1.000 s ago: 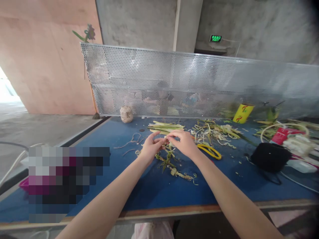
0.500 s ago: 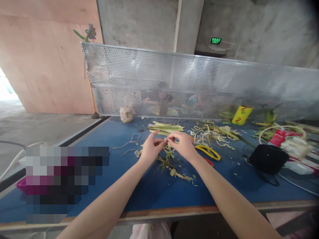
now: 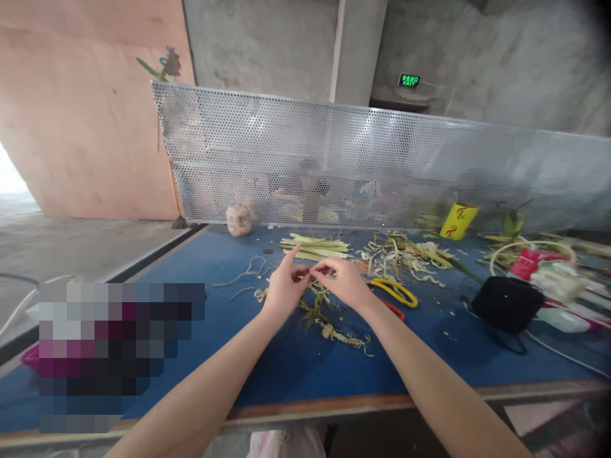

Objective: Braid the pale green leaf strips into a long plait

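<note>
My left hand and my right hand meet fingertip to fingertip above the blue table. Both pinch at something very small that I cannot make out between the fingers. A raised finger of the left hand points up. Just below the hands lies a twisted piece of green and pale plant fibre, with a curly pale end towards me. Behind the fingertips rests a bundle of pale green flat strips. Beside my right wrist are a yellow loop and a red one, like scissor handles.
Loose plant shreds lie at the back right, near a yellow roll. A black pouch sits further right. At the back left stands a pale spool. A perforated metal screen borders the table, people behind it.
The view has shifted slightly, so everything sits a little further left. My hands stay together, fingertips still pinching, with only small finger movements. The things on the table have not moved.
</note>
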Demonstrator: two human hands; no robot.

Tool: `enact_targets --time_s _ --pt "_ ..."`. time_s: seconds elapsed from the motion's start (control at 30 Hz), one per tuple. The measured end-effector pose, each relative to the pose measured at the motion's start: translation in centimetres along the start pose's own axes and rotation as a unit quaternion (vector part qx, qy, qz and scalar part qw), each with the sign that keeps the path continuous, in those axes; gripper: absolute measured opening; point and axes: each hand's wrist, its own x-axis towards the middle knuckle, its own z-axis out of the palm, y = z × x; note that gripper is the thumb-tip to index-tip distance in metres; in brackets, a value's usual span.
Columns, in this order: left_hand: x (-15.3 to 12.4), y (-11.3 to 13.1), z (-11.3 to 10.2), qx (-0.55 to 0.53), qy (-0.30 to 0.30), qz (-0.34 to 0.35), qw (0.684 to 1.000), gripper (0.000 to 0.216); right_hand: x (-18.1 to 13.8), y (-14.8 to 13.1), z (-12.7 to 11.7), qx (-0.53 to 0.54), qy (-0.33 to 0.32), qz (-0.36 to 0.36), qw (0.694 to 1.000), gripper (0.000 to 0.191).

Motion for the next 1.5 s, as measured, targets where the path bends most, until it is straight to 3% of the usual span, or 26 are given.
enact_targets --time_s 0.4,0.8,1.17,1.3,1.43,1.5 --pt "-0.1 0.0 0.2 0.025 0.001 0.013 1.0 0.059 -0.1 0.0 0.3 0.007 0.011 0.01 1.0 0.011" --pt "-0.3 0.1 0.1 0.07 0.002 0.058 0.996 0.061 0.1 0.4 0.4 0.103 -0.005 0.077 0.992 0.007" --pt "-0.4 1.0 0.0 0.112 0.006 0.054 0.992 0.061 0.0 0.3 0.1 0.029 0.06 0.002 0.998 0.006" --pt "-0.4 0.4 0.0 0.111 0.004 0.071 0.991 0.062 0.0 0.1 -0.1 0.049 0.038 0.011 0.998 0.007" --pt "-0.4 0.1 0.1 0.119 -0.005 0.079 0.99 0.065 0.0 0.1 -0.3 0.057 0.012 0.01 0.998 0.027" --pt "-0.4 0.1 0.1 0.127 -0.009 0.078 0.989 0.066 0.0 0.2 -0.4 0.054 -0.004 0.01 0.999 0.023"
